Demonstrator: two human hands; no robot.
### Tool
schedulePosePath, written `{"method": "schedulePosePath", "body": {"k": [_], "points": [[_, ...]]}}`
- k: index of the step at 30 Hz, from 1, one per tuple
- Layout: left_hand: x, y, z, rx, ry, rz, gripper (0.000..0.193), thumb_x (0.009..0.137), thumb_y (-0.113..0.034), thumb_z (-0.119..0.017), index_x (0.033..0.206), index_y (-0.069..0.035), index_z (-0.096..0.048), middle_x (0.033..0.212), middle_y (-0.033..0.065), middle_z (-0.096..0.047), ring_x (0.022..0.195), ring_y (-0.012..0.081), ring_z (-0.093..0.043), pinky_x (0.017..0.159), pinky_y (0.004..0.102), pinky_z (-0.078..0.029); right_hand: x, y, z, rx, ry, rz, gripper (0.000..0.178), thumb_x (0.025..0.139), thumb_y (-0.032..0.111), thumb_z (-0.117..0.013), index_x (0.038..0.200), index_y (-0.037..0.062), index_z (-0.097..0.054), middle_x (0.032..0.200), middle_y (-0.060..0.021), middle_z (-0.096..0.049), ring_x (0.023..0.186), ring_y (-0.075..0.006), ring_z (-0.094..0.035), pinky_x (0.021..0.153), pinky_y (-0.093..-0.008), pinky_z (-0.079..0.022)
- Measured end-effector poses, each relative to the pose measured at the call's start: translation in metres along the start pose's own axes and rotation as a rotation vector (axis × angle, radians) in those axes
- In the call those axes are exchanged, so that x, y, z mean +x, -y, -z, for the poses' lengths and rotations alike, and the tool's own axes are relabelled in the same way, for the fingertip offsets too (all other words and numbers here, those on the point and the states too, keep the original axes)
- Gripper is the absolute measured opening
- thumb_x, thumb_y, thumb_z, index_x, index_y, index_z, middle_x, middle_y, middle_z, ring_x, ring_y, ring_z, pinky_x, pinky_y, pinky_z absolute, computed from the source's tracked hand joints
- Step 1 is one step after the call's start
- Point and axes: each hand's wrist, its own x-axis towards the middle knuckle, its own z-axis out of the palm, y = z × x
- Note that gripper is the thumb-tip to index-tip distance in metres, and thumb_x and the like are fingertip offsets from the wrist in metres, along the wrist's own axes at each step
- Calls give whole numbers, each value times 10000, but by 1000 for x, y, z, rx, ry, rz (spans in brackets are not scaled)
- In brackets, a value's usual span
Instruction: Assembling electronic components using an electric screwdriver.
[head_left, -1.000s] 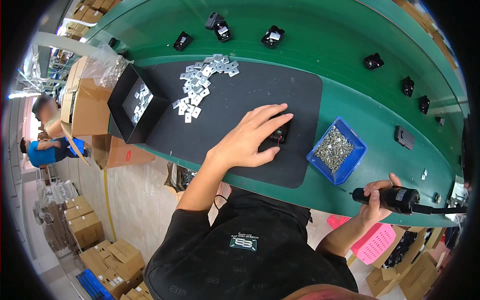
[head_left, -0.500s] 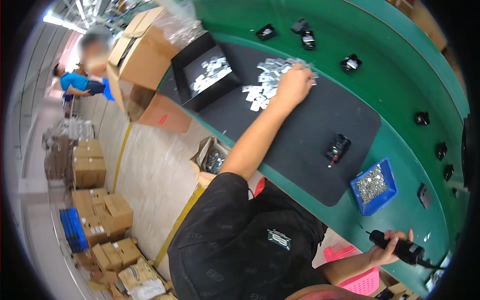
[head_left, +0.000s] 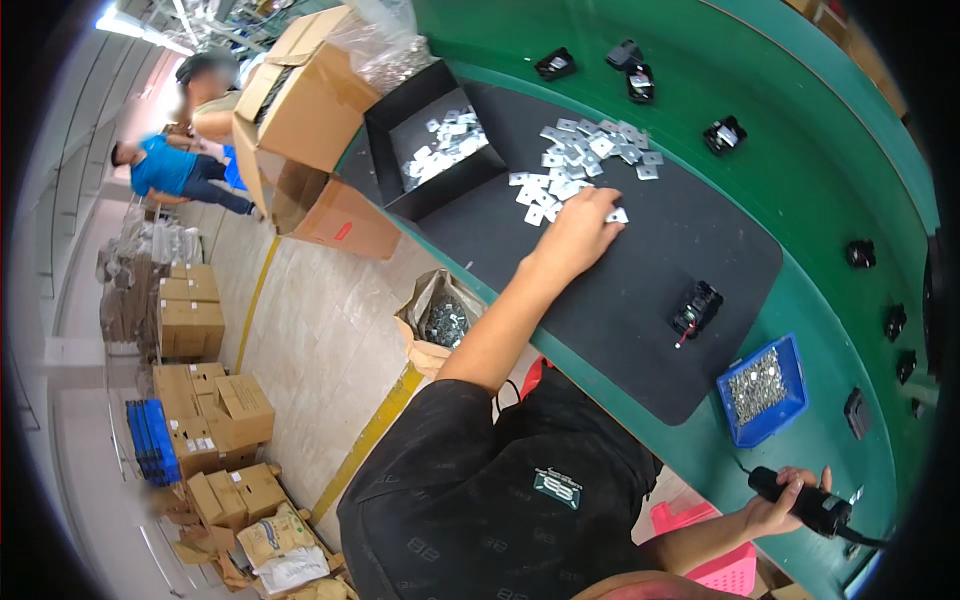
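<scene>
On the left of the desk (head_left: 800,180) stood a black tray (head_left: 400,125) with small silver plates inside, close to the black mat (head_left: 640,260) so more plates were easy to get. A loose pile of silver plates (head_left: 575,160) lay spread on the mat, so each one could be picked out. Our left hand (head_left: 580,228) lay flat on the near edge of that pile. Its fingers (head_left: 605,200) pointed forward and touched the plates, but we could not tell if they pinched one, because the hand hid them.

A small black part (head_left: 697,308) waited alone in the middle of the mat. A blue bin of screws (head_left: 762,388) sat just off the mat, near our right side. Our right hand (head_left: 785,500) hung low by the desk edge, fingers wrapped tight around a black power screwdriver (head_left: 805,500).

A second ago our left hand rested by the black part. Then it reached across to the plates, and our head turned that way too. The right hand kept holding the tool.
</scene>
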Motion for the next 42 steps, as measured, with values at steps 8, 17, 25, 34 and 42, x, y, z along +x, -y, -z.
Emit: {"method": "schedulePosePath", "body": {"k": [8, 17, 25, 34, 42], "points": [[-8, -16, 1, -10, -20, 20, 138, 758, -63, -705, 854, 2, -628, 817, 126, -633, 709, 243, -618, 653, 327, -492, -6, -8, -7, 73, -46, -43, 530, 781, 49, -640, 1253, -29, -411, 751, -76, -492, 611, -140, -462, 589, -280, -427], [-31, -90, -22, -227, 170, -324, 153, 724, 23, -704, 870, -23, -700, 984, 107, -664, 765, 215, -654, 702, 272, -511, -7, -7, -3, 61, -69, 48, 580, 800, 158, -666, 1278, -18, -388, 737, -71, -501, 595, -140, -481, 607, -283, -440], [-18, -92, -47, -157, 246, -358, 159, 677, -50, -748, 831, -66, -712, 1215, 129, -567, 1153, 259, -500, 853, 351, -469, -7, -7, -9, 156, -118, 70, 594, 745, 71, -718, 1252, -19, -422, 725, -72, -552, 561, -139, -518, 543, -265, -468], [-17, -83, -56, -410, 292, 66, 313, 699, -22, -712, 996, -43, -614, 1010, 112, -632, 897, 243, -601, 825, 328, -462, -7, -8, -9, 143, -92, 82, 604, 738, 63, -724, 1254, -26, -422, 710, -78, -552, 552, -142, -516, 531, -264, -462], [-11, -87, -51, -350, 355, -75, 383, 747, 1, -631, 1122, -25, -560, 1046, 89, -595, 947, 193, -568, 845, 301, -439, -6, -7, -8, 151, -99, 51, 606, 735, 61, -726, 1249, -35, -418, 724, -77, -558, 562, -142, -524, 543, -268, -467]]}}
